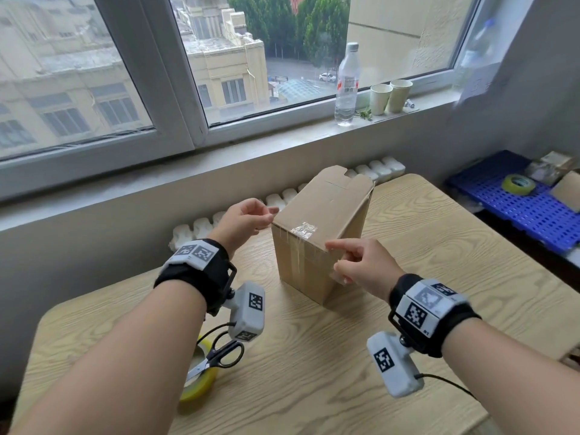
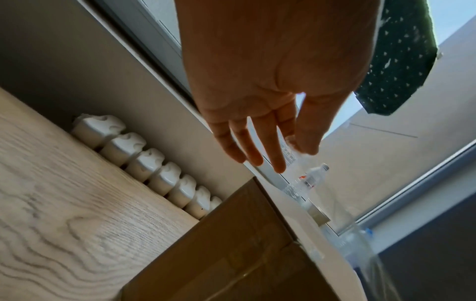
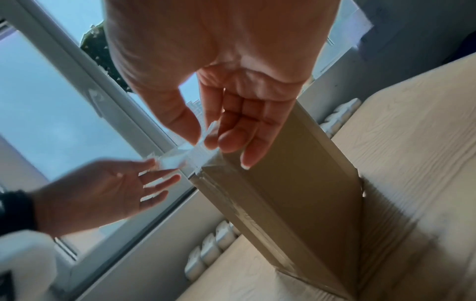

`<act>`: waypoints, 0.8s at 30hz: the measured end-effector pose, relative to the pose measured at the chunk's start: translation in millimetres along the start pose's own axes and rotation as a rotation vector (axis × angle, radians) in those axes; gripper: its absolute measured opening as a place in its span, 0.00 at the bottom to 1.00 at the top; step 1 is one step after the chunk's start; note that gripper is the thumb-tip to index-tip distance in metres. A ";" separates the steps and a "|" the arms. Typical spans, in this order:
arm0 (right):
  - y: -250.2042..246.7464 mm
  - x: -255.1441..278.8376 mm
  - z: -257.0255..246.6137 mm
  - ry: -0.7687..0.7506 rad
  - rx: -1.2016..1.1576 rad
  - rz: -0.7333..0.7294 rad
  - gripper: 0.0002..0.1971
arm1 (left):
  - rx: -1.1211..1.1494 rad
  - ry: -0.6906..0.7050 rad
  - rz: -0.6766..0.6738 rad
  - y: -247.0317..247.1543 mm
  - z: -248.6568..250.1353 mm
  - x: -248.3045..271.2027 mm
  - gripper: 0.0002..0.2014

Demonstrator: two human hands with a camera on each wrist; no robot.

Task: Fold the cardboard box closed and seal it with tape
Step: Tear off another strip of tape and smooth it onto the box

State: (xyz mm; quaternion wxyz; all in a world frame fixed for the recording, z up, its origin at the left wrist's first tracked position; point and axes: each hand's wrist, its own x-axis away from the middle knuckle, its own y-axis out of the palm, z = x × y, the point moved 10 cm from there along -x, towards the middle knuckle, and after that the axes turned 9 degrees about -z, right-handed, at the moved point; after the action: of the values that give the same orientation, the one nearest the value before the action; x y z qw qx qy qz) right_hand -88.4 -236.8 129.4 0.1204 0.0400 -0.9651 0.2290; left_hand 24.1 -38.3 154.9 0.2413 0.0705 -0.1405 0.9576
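A tall brown cardboard box (image 1: 323, 255) stands on the wooden table (image 1: 314, 356), its top flaps folded down. A crinkled strip of clear tape (image 1: 303, 230) crosses the near top edge. My left hand (image 1: 266, 216) is at the box's top left corner and pinches one end of the tape (image 2: 293, 145) between thumb and forefinger. At the near corner, my right hand (image 1: 337, 262) pinches the other end (image 3: 203, 140) with its index finger stretched along the box edge. In the right wrist view the tape spans from the left hand (image 3: 159, 171) to the right hand (image 3: 206, 140) over the box (image 3: 296, 183).
A yellow tape roll (image 1: 201, 383) with black-handled scissors (image 1: 216, 356) on it lies at the table's near left. A water bottle (image 1: 346, 83) and two paper cups (image 1: 390, 95) stand on the sill. A blue slatted panel (image 1: 518, 211) with another tape roll (image 1: 518, 185) is at the right.
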 end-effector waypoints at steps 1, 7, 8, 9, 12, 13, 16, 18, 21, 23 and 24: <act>1.8 -0.5 -0.7 0.001 0.031 -0.014 0.24 | -0.026 0.005 -0.024 4.9 1.6 -2.9 0.12; -8.2 -5.1 5.1 0.046 0.069 0.023 0.27 | -0.136 -0.023 -0.047 14.5 -1.0 -7.8 0.14; -9.7 -5.7 6.4 0.055 0.062 0.020 0.28 | -0.144 -0.022 -0.030 13.8 -0.7 -6.3 0.14; -10.5 -6.6 7.4 0.060 0.056 0.014 0.28 | -0.151 -0.013 -0.010 13.0 0.0 -4.5 0.13; -11.0 -9.1 7.2 0.081 0.038 -0.020 0.29 | -0.180 0.000 0.057 8.9 -0.1 1.9 0.12; -10.8 -10.8 8.1 0.092 0.027 -0.032 0.29 | -0.183 0.001 0.073 7.2 -1.9 2.7 0.11; -10.9 -14.3 9.0 0.124 0.005 -0.066 0.30 | -0.236 -0.028 0.113 4.1 -4.4 9.6 0.10; -11.1 -16.9 8.7 0.137 0.008 -0.093 0.31 | -0.288 -0.066 0.149 1.7 -7.2 17.1 0.11; -12.5 -21.2 6.8 0.139 0.026 -0.129 0.33 | -0.235 -0.112 0.231 -0.7 -12.6 31.7 0.10; -14.9 -21.8 2.7 0.143 0.041 -0.141 0.32 | -0.155 -0.133 0.265 2.5 -13.7 40.9 0.09; -16.4 -21.4 0.4 0.141 0.036 -0.143 0.32 | -0.107 -0.141 0.273 5.2 -14.3 44.6 0.08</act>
State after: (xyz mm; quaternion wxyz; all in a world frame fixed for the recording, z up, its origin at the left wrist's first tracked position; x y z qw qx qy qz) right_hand -65.6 -251.1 130.8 0.2032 0.0946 -0.9447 0.2393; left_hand -18.4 -18.6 149.1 0.1018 0.1050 -0.2164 0.9653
